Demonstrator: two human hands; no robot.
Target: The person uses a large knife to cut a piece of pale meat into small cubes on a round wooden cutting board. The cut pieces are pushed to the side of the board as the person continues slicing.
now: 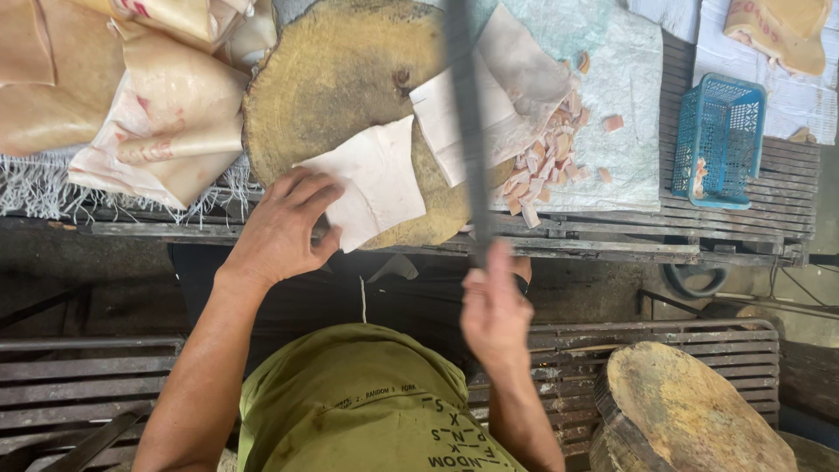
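- While the left hand (280, 229) pressed spread fingers on a pale, roughly square sheet (371, 182), that sheet lay on the near edge of a round wooden chopping block (350, 79).
- The right hand (494, 306) gripped a long dark blade (466, 122), raised upright and blurred.
- Small pinkish cut pieces (551, 166) lay heaped right of the block.
- A blue plastic basket (718, 140) stood farther right.
- Tan printed bags (166, 105) were piled left.
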